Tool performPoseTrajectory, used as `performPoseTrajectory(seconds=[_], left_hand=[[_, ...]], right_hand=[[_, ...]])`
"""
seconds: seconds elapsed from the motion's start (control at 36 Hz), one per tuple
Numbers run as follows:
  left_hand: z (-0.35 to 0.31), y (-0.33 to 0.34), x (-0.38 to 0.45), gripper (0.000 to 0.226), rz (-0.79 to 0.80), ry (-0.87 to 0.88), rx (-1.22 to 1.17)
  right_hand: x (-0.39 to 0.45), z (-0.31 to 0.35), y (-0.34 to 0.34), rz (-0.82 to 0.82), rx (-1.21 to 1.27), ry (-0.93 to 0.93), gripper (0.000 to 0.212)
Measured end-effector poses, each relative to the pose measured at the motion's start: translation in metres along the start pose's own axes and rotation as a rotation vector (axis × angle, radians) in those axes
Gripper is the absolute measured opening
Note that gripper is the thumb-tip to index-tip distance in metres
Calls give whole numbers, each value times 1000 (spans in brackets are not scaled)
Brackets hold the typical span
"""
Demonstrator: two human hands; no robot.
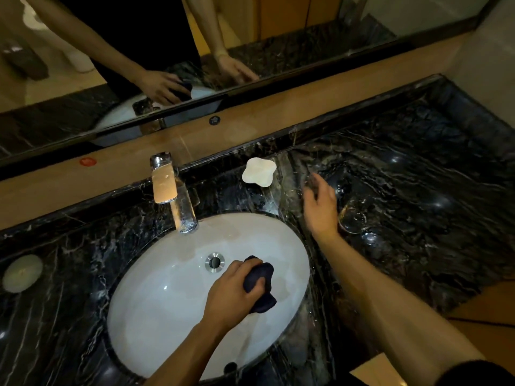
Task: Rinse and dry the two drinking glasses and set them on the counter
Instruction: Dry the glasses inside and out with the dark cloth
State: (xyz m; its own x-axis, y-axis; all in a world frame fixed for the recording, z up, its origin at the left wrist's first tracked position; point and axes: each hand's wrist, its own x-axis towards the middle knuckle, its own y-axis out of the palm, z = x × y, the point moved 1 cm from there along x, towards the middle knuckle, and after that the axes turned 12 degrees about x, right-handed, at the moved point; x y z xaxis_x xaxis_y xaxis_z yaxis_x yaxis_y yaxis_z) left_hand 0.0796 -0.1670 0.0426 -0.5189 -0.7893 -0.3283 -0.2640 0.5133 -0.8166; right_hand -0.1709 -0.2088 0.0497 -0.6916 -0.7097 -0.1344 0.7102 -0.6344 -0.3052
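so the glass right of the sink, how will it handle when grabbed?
The glass looks clear and thin-walled, so probably fragile. It sits on glossy marble counter beside the sink, so possibly slick. It appears to lie tilted; then it could roll if the right hand nudges it.

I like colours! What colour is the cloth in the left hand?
Dark navy, nearly black. The head view shows the cloth bunched in the left hand.

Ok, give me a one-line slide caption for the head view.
Left hand grips a dark cloth over the sink; right hand reaches toward clear glasses on the marble counter.
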Motion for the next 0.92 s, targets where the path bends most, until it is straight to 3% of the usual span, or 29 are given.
performPoseTrajectory(seconds=[0.08, 0.14, 0.19, 0.28, 0.39, 0.47, 0.67, 0.92], left_hand=[[-7, 3, 0, 35, -14, 15, -38], [-11, 6, 0, 35, -20, 32, -45], [-15, 10, -1, 35, -20, 47, -46], [-23, 15, 0, 34, -8, 62, -42], [-41, 21, 2, 37, -5, 65, -45], [-54, 25, 2, 34, -11, 49, -35], [-80, 30, 1, 31, -54, -19, -32], [-125, 21, 15, 25, -216, -42, -121]], right_hand=[[-46, 5, -26, -33, -196, -336, 38], [-67, 1, -50, -150, -327, -577, 35], [-74, -5, -78, -255, -458, -656, 41], [-61, -13, -115, -200, -617, -495, 68], [-30, -18, -137, 148, -778, -193, 96], [-12, -24, -138, 296, -831, -186, 94], [12, -30, -142, 393, -663, -213, 74], [13, -17, -166, 434, -194, -112, 93]])
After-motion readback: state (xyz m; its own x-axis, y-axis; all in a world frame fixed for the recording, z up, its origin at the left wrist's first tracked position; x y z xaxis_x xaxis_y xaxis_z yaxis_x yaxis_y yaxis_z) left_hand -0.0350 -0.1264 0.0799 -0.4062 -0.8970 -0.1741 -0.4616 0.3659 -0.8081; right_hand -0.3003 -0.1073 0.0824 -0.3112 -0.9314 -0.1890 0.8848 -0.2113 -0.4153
